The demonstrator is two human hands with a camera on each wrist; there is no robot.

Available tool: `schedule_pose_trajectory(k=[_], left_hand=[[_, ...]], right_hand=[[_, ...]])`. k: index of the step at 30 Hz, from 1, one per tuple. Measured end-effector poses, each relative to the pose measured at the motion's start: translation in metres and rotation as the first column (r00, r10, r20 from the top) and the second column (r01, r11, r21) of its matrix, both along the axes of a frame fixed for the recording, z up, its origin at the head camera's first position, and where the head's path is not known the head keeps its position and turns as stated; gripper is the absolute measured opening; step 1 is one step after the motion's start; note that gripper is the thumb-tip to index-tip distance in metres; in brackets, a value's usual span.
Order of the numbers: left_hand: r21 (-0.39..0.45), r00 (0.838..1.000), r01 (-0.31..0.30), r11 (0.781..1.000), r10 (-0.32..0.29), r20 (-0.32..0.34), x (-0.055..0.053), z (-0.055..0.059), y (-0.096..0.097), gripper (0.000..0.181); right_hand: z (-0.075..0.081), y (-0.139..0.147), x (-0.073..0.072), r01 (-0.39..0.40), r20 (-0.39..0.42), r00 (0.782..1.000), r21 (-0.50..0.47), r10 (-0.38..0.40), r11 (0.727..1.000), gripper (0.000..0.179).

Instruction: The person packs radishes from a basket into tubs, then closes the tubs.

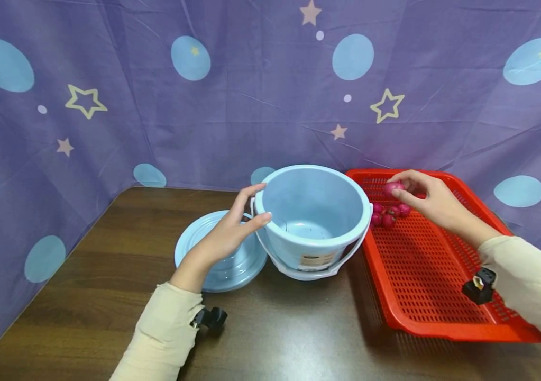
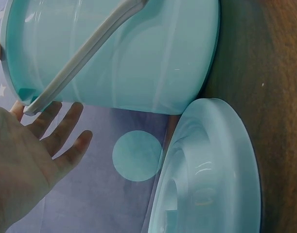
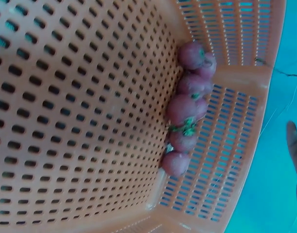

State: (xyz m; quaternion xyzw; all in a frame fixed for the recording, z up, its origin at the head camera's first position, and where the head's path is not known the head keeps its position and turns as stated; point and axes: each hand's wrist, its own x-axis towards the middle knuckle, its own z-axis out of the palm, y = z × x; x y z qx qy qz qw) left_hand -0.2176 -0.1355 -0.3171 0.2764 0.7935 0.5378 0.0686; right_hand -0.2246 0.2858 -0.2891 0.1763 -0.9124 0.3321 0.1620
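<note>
A light-blue bucket (image 1: pixel 313 259) with a pale handle stands upright in the middle of the table. My left hand (image 1: pixel 222 235) is at its left rim, thumb and index finger touching the edge; in the left wrist view the other fingers (image 2: pixel 65 128) spread fairly straight beside the wall. Above the far left part of a red basket (image 1: pixel 434 330), my right hand (image 1: pixel 429 198) pinches a pink-red radish (image 1: pixel 393 189) between thumb and fingers. Several more radishes (image 3: pixel 182 111) with green stem stubs lie along the basket's end. Only part of the right hand shows in its wrist view.
A round light-blue lid (image 1: pixel 239 270) lies left of the bucket, partly behind my left hand. The red basket sits close to the bucket's right side. A purple curtain (image 1: pixel 251 143) with stars and dots hangs behind the brown wooden table (image 1: pixel 84 307).
</note>
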Motion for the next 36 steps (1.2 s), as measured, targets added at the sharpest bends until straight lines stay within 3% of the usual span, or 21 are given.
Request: schedule_pose_trajectory(k=[8, 21, 36], left_hand=[[-0.001, 1.0, 0.0, 1.0, 0.0, 0.002, 0.0, 0.001, 0.0, 0.065], [0.0, 1.0, 0.001, 1.0, -0.001, -0.004, 0.0, 0.001, 0.001, 0.065], [0.008, 1.0, -0.003, 1.0, 0.003, -0.006, -0.001, 0.001, 0.001, 0.065]], right_hand=[[0.007, -0.015, 0.007, -0.031, -0.114, 0.993, -0.12, 0.018, 0.992, 0.02], [0.015, -0.045, 0.015, -0.155, -0.273, 0.957, -0.191, 0.1, 0.969, 0.022], [0.023, -0.087, 0.029, -0.283, -0.223, 0.944, -0.166, 0.244, 0.945, 0.024]])
